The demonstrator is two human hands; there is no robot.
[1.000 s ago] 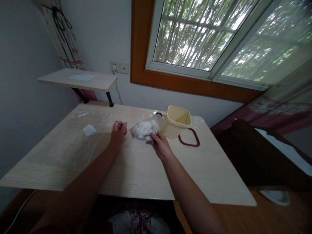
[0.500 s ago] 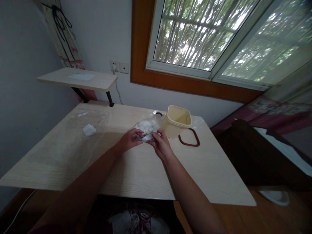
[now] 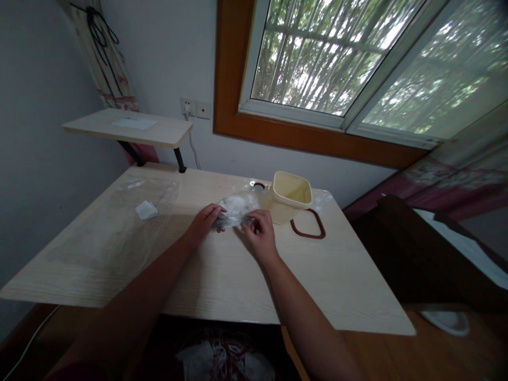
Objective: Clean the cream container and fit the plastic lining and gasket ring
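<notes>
A crinkled clear plastic bag [image 3: 235, 211] with something whitish in it is stretched between my hands above the desk. My left hand [image 3: 206, 221] grips its left edge, thumb on top. On the other side, my right hand [image 3: 260, 227] pinches the near right edge between thumb and fingers. Just behind the right hand stands a cream plastic bin [image 3: 291, 198], its open mouth facing up. Beside it lies a brown rounded-square ring [image 3: 311, 236], flat on the wood.
At the left of the desk [image 3: 349, 286] a large clear plastic sheet [image 3: 107, 238] is spread, with a small white folded packet [image 3: 146, 210] on it. A raised shelf [image 3: 159, 135] stands at the back left. The wall and window [image 3: 309, 58] bound the far side.
My hands have moved apart, the left one a little to the left, drawing the bag's near edge out between them. The bin and the brown ring have stayed put.
</notes>
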